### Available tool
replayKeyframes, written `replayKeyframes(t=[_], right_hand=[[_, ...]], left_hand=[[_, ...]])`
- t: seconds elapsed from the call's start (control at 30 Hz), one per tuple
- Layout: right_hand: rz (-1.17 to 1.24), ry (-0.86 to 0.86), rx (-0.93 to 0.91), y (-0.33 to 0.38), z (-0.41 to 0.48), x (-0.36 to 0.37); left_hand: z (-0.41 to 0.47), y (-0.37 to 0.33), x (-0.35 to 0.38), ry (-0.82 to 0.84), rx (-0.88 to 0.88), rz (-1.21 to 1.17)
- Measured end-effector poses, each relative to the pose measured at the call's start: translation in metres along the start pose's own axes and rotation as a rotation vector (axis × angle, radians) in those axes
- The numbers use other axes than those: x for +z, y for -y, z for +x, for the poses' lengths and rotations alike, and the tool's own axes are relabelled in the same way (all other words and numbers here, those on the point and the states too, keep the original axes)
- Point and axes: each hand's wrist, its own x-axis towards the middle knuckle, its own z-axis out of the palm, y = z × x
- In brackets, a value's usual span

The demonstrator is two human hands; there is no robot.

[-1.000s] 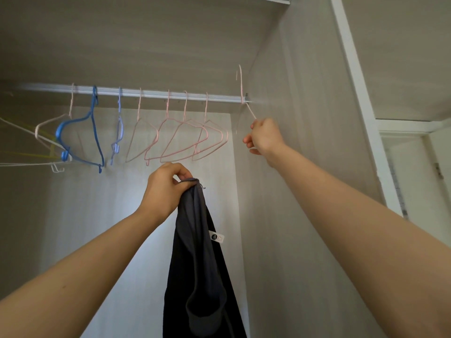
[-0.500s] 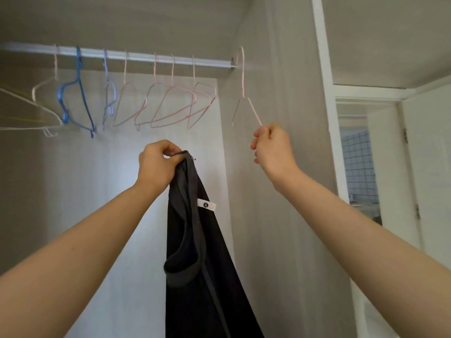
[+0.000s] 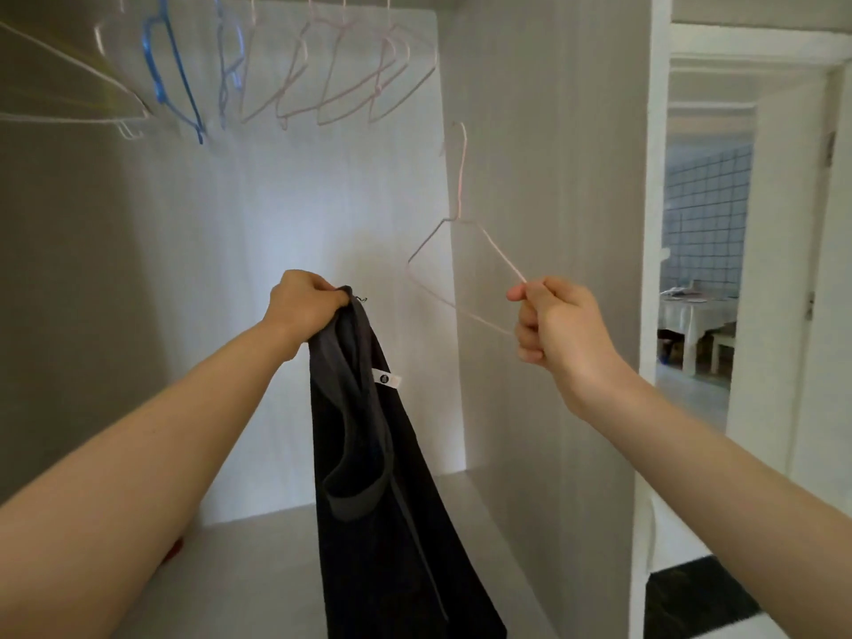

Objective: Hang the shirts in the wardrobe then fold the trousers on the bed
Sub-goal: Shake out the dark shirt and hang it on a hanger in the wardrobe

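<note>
My left hand (image 3: 304, 306) grips the top of a dark grey sleeveless shirt (image 3: 382, 500), which hangs straight down in front of the open wardrobe with a white label showing. My right hand (image 3: 553, 329) pinches one corner of a thin pink wire hanger (image 3: 461, 251), held free in the air to the right of the shirt, its hook pointing up. The hanger and the shirt are apart.
Several pink hangers (image 3: 350, 71) and blue hangers (image 3: 175, 80) hang at the top of the wardrobe; the rail itself is out of frame. The wardrobe's right side panel (image 3: 553, 177) stands behind the hanger. A doorway (image 3: 705, 251) at right shows a tiled room with a table.
My right hand has taken the pink hanger off the rail and brought it down toward the shirt. The view has tilted downward, so the rail has left the frame.
</note>
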Motion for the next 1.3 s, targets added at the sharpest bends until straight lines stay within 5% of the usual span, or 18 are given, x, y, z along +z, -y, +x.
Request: replayKeyframes(t=[0.53,0.93,1.3], right_hand=[[0.023,0.353,0.160,-0.025,-0.044,0.016],[-0.014,0.467,0.247,-0.051,-0.044,0.059],[0.045,0.457,0.229,-0.091,-0.034,0.091]], left_hand=[[-0.044,0.153,-0.082,-0.014,-0.412,0.289],[-0.052,0.159,-0.095,-0.003,-0.436,0.277],[-0.051,0.091,-0.068,-0.001,-0.395,-0.284]])
